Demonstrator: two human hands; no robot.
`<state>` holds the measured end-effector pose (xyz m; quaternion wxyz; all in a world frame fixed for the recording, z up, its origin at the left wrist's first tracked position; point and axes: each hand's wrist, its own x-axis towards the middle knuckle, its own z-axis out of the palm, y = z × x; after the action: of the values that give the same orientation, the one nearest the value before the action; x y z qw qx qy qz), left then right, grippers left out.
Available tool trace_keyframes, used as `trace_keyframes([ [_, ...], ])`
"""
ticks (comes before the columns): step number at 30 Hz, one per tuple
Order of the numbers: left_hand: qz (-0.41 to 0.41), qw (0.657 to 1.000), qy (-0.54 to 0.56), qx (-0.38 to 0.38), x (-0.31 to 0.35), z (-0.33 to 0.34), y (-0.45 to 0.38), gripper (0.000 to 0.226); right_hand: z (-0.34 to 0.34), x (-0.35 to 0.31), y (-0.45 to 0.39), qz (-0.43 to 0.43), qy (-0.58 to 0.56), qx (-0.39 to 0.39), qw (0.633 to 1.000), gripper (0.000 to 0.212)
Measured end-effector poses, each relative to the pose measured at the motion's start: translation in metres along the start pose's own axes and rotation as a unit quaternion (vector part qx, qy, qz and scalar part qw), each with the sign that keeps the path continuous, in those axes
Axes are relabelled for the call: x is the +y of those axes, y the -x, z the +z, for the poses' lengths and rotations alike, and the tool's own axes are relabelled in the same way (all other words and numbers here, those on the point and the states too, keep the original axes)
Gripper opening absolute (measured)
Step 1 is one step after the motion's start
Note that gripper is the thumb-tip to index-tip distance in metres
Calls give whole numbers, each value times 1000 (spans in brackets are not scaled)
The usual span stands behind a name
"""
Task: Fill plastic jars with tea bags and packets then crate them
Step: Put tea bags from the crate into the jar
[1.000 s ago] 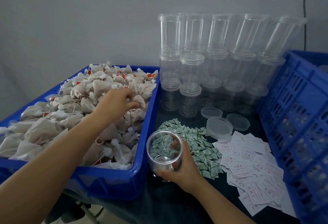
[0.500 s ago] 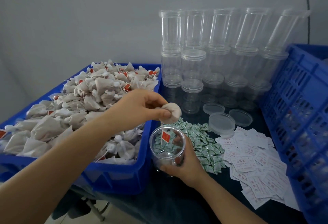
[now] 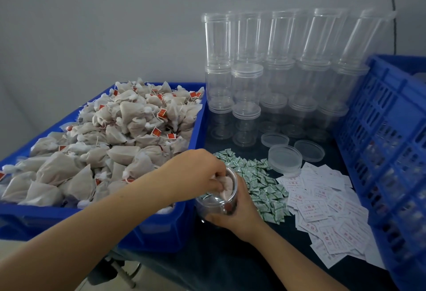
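From my head camera: my right hand [image 3: 239,212] wraps its curled fingers around the clear plastic jar [image 3: 216,200], which stands just beside the blue tray's [image 3: 161,230] near right corner. My left hand [image 3: 196,173] sits over the jar's open mouth, fingertips pinched on a pale, crumpled tea bag [image 3: 226,186] partly inside it. The jar's see-through wall shows a little at the bottom; what, I cannot tell.

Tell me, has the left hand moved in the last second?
Yes. The left hand left the blue bin of tea bags and came right, to the mouth of the jar.
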<state>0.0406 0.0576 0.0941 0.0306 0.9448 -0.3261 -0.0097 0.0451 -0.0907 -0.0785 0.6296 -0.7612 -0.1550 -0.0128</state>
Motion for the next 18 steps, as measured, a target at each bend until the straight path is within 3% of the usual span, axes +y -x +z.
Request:
trace_keyframes([
  [5,14,988,-151,33,7,8,-7,15,0,0,0,5,-8,0,1000,109],
  [13,-49,995,-76,-31,19,26,-24,19,1,4,-2,1,-11,6,1000,106],
  [18,-39,991,-87,-97,18,30,-33,21,2,5,-1,-3,-8,15,1000,107],
])
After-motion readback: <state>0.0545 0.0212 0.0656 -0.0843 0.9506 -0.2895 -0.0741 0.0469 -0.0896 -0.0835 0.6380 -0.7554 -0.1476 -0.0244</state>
